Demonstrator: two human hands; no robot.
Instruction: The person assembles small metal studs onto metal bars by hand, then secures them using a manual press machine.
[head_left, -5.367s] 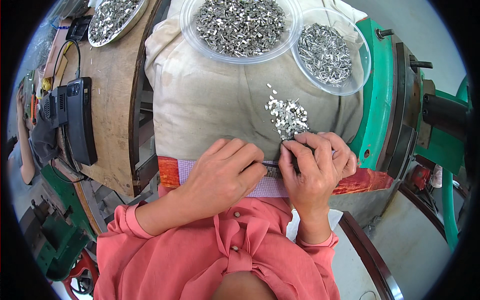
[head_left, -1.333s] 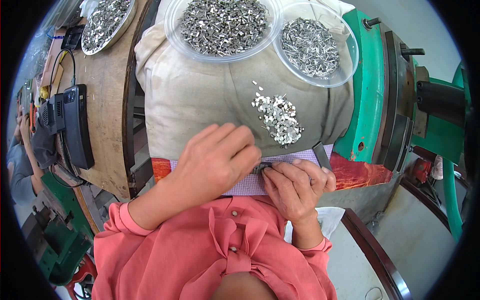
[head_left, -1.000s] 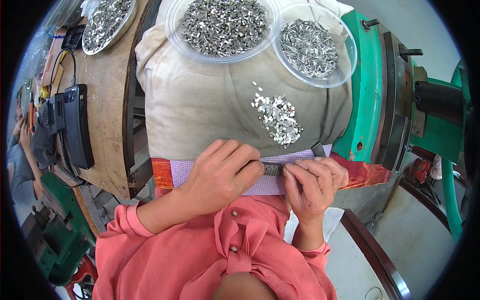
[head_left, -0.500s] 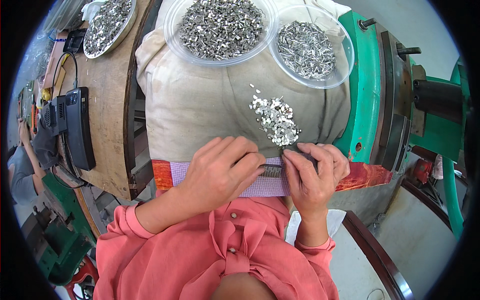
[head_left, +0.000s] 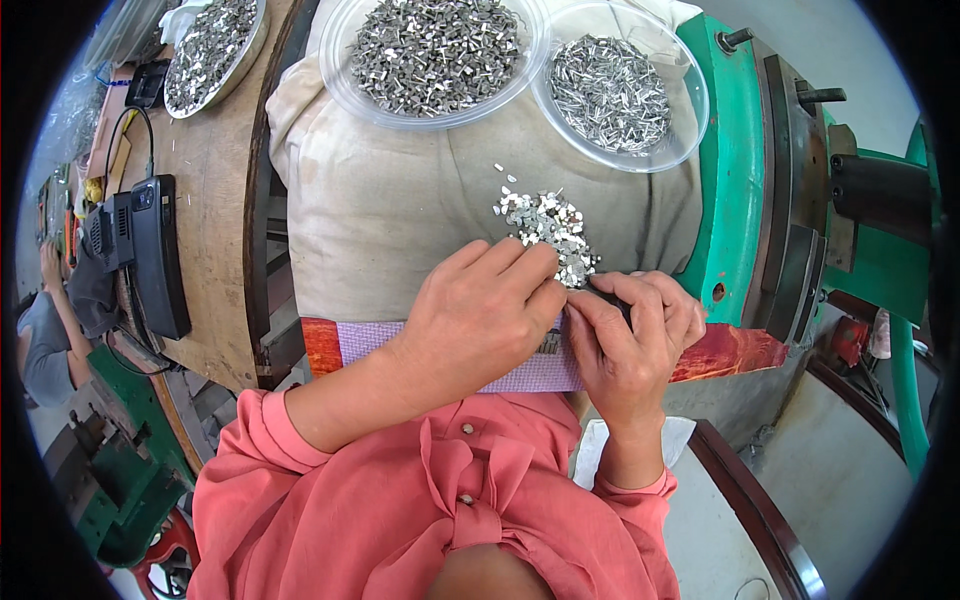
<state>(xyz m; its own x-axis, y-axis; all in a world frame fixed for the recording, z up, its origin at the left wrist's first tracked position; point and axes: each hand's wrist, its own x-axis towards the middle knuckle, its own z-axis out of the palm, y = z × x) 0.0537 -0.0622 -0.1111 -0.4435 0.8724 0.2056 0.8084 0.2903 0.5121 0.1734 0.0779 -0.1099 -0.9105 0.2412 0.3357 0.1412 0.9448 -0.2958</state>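
My left hand (head_left: 490, 305) is closed, its fingertips bunched at the near edge of a loose pile of small flat silvery metal pieces (head_left: 560, 225) on the grey-beige cloth (head_left: 380, 220). Whatever those fingertips pinch, if anything, is hidden. Just to the right, my right hand (head_left: 632, 330) is curled with thumb and forefinger close together. Something dark shows between its fingers, too covered to name. Between the hands, a short ridged metal strip (head_left: 549, 344) lies on the lilac checked cloth (head_left: 520, 378), partly hidden by my left hand.
Beyond the pile stand two clear plastic bowls, a larger one (head_left: 335, 75) of small metal pieces and a smaller one (head_left: 700, 125) of short silvery pins. Green machinery (head_left: 715, 220) borders the right. A wooden table (head_left: 215, 230) holds another filled bowl (head_left: 262, 40) and a black device (head_left: 158, 260).
My left hand has moved right and away from me, from the lilac cloth to the pile's near edge. My right hand has barely shifted.
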